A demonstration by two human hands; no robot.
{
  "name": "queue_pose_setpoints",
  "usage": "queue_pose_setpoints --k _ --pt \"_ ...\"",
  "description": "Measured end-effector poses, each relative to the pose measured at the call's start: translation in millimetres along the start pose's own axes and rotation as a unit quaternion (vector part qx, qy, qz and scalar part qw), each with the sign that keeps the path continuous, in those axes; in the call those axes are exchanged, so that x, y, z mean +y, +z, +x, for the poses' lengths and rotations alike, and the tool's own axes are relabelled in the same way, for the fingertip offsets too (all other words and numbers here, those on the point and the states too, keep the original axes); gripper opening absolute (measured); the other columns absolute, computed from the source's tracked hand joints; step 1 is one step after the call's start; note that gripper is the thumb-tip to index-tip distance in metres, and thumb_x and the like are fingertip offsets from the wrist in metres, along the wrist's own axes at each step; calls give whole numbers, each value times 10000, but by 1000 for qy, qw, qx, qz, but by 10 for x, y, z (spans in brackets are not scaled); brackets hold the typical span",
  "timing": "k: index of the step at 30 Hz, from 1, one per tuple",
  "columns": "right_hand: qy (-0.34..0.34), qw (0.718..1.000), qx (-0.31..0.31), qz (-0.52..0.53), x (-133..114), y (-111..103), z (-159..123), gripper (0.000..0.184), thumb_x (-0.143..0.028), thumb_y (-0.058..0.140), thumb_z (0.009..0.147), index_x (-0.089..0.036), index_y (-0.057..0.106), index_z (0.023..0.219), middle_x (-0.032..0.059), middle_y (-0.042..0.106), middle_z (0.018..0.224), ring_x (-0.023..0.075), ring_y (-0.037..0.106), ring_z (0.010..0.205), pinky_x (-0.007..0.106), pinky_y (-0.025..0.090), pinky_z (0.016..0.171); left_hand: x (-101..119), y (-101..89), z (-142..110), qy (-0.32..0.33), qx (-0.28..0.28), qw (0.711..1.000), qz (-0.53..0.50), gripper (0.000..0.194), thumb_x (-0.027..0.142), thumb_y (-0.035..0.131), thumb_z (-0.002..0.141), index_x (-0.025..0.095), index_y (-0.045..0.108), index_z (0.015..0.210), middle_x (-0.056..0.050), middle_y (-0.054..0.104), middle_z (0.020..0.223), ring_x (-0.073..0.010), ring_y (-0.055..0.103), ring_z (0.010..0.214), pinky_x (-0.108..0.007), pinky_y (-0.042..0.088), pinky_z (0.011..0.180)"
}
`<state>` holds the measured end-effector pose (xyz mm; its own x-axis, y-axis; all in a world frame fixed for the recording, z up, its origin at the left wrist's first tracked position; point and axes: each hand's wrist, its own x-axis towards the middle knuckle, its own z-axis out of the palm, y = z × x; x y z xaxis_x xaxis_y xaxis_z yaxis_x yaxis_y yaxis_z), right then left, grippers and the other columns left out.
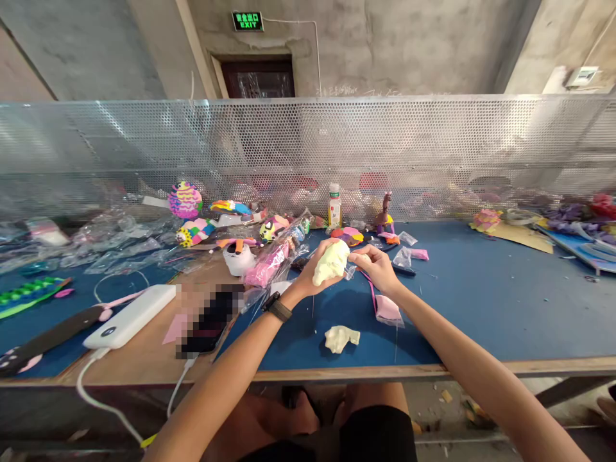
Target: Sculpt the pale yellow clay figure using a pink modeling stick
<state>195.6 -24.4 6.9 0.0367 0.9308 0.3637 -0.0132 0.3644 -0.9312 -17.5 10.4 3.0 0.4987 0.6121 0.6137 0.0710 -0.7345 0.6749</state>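
My left hand (pixel 307 282) is closed around a pale yellow lump of modelling clay (pixel 332 262), holding it above the blue tabletop. Beside it, my right hand (pixel 380 271) has its fingertips pinched together at the lump's right side. A small pale bit of clay seems to show between those fingers. Below both hands, a torn piece of the same pale clay (pixel 341 339) lies near the table's front edge. Pink clay in a clear bag (pixel 387 310) rests under my right forearm.
A white power bank (pixel 132 317) and a phone (pixel 212 321) lie at left on a brown board. Painted clay figures, plastic wrappings and a bottle (pixel 334 206) line the back, before a perforated metal screen (pixel 289 135). Purple and red material (pixel 582 215) sits at far right.
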Motion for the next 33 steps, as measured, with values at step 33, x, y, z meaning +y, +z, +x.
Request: queue_pose_setpoints --k 33 --pt "67 973 -219 36 -89 -71 -56 404 -590 752 866 -195 667 852 10 611 753 158 597 652 256 564 493 87 -19 0 -8 -45 999 -27 796 331 861 813 222 426 1472 -142 573 1425 -297 633 1245 -446 533 1078"
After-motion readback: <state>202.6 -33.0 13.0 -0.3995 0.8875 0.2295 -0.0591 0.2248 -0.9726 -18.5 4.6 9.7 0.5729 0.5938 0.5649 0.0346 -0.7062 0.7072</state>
